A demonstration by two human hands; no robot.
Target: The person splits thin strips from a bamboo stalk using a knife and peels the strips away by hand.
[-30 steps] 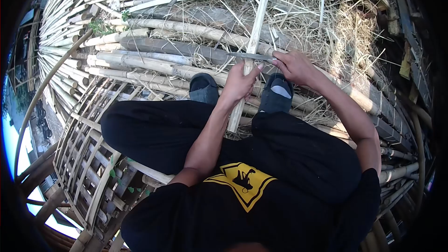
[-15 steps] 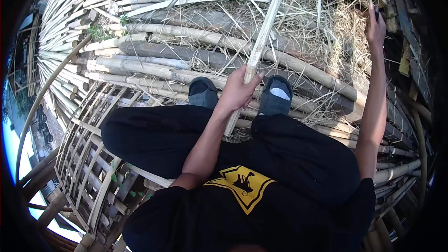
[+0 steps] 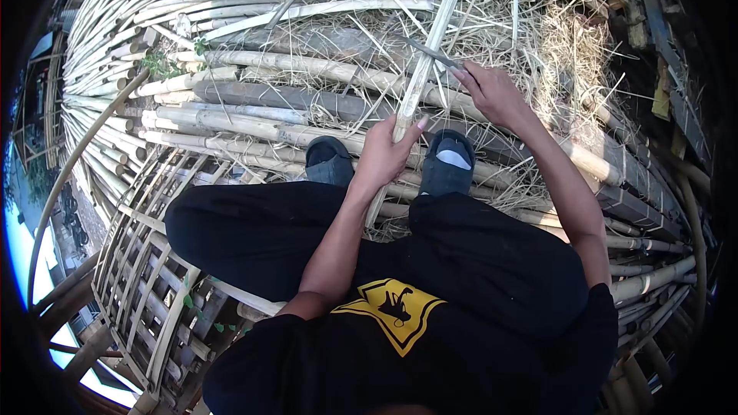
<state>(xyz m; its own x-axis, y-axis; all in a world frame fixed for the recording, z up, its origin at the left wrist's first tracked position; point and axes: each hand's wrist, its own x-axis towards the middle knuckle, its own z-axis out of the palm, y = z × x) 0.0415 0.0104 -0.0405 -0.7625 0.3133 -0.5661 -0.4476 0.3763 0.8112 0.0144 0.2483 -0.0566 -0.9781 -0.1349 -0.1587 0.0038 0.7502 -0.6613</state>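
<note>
My left hand (image 3: 384,152) is closed round the lower part of a pale split bamboo strip (image 3: 430,46), which slants up and away between my feet. My right hand (image 3: 490,91) grips the handle end of a knife (image 3: 433,54). The dark blade lies across the strip, above my left hand. The lower end of the strip shows below my left hand, between my knees. Dark sandals (image 3: 447,165) are on my feet, on either side of the strip.
Bamboo poles (image 3: 307,65) lie across the ground ahead. Thin shavings (image 3: 569,54) are scattered over them at the right. A woven bamboo lattice (image 3: 146,261) stands at the lower left, below a curved pole (image 3: 77,150). More poles (image 3: 653,280) lie at the right.
My right hand swung far out to the upper right, then came back with the knife across the strip. The blade now lies higher on the strip than a second ago. My left hand keeps its hold.
</note>
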